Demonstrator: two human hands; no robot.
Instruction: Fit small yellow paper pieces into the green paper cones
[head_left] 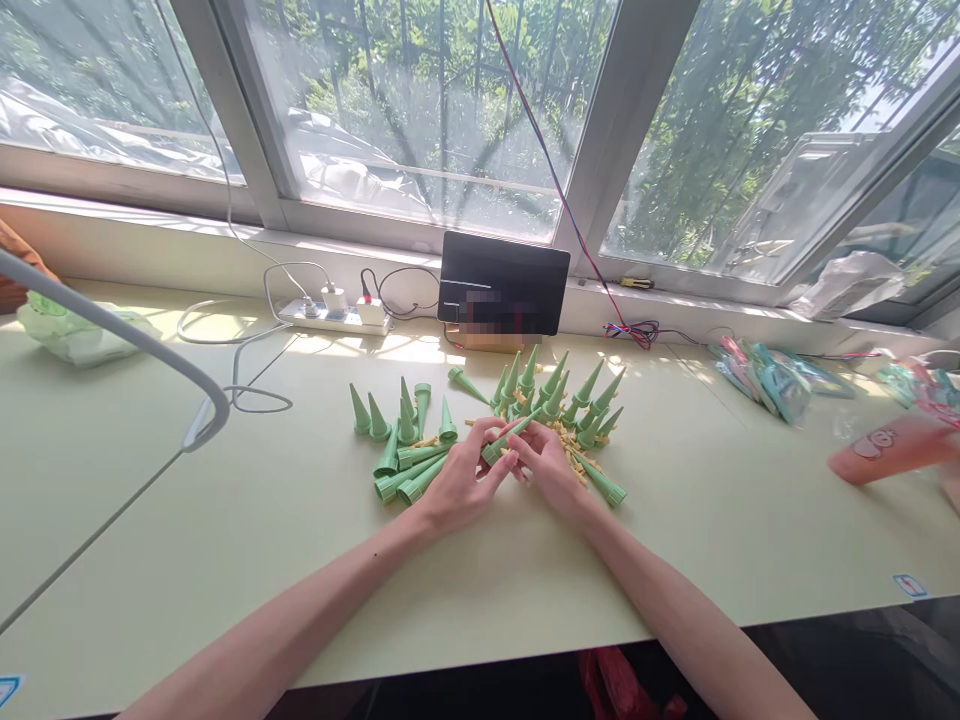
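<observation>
My left hand [466, 472] is closed around a green plastic watering spike [517, 432], its pointed end toward the upper right. My right hand [553, 466] meets it from the other side, fingers bent and pinched at the spike's wide end. A small yellow bit shows at the fingertips there, too little to tell its shape. Several green spikes stand upright behind the right hand [555, 385], among small yellow plastic pieces [585, 462]. More spikes stand and lie left of my left hand [409, 470]. One spike [607, 488] lies beside my right wrist.
A dark tablet [504, 285] leans at the window, beside a power strip [337, 316] with cables. A grey bent tube [150, 335] crosses the left side. Plastic-wrapped packets [765, 378] and a pink cup [885, 447] are at right. The table's front edge is near my forearms.
</observation>
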